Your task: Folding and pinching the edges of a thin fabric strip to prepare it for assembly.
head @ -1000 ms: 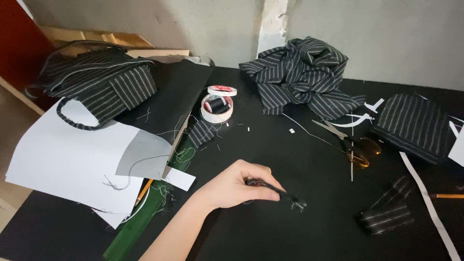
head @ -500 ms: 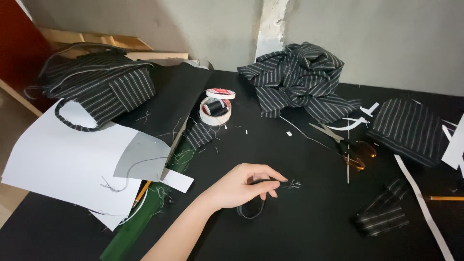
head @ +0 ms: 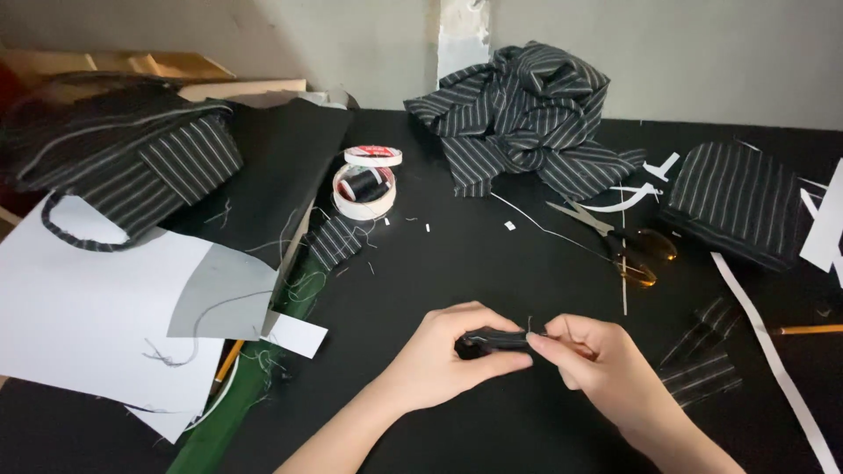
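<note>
A small strip of black fabric (head: pixel 486 341) is pinched between both hands low in the middle of the black table (head: pixel 457 263). My left hand (head: pixel 443 360) grips its left end with curled fingers. My right hand (head: pixel 593 364) pinches the right end, where a thin thread or needle tip sticks up; which of the two I cannot tell.
Scissors with amber handles (head: pixel 628 246) lie to the upper right. A round tub of thread (head: pixel 363 189) sits behind the hands. Crumpled striped cloth (head: pixel 527 118), a folded striped piece (head: pixel 736 202), a striped garment (head: pixel 123 162), white paper (head: pixel 79 307) and a pencil (head: pixel 808 330) surround them.
My right hand has come into view and taken the strip's right end. The left hand has drawn the strip closer to me, and the view has shifted slightly.
</note>
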